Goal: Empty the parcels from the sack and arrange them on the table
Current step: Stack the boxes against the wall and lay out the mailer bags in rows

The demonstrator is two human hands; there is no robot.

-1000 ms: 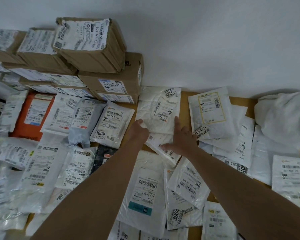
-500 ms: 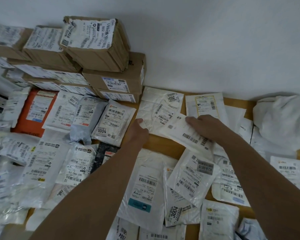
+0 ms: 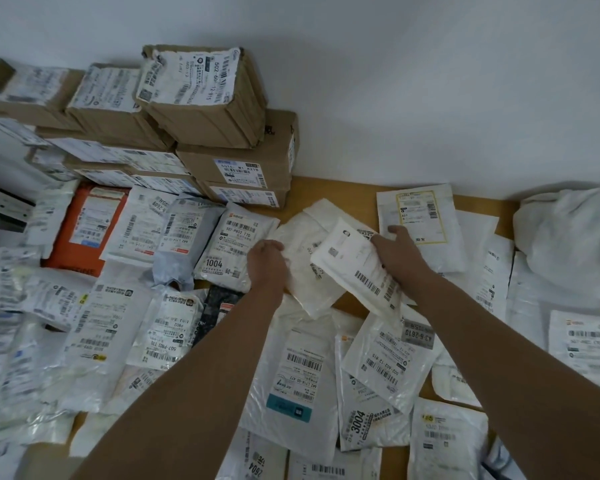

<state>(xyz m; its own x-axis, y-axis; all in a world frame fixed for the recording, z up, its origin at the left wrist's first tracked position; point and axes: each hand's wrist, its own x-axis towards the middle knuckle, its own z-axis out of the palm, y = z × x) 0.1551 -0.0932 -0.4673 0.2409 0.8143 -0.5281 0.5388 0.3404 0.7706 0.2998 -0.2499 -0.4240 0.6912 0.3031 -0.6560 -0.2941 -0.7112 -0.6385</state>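
Right grip (image 3: pixel 394 252) clasps white parcel (image 3: pixel 352 261); left grip (image 3: pixel 267 259) pinches crumpled parcel's (image 3: pixel 302 271) edge.

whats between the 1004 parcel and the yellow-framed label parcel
In the head view: the left hand on a white bag, and the right hand gripping a white parcel.

We see flat white mailer parcels with barcode labels spread over the wooden bench (image 3: pixel 347 190), many overlapping. One white parcel (image 3: pixel 357 265) is tilted up off the bench at centre, label upward, above a crumpled white mailer (image 3: pixel 303 271) lying flat to its left. At far right lies the sack (image 3: pixel 568 233), a crumpled white heap against the wall. Brown cardboard boxes (image 3: pixel 201 98) are stacked far left, an orange parcel (image 3: pixel 84 230) lying near them.
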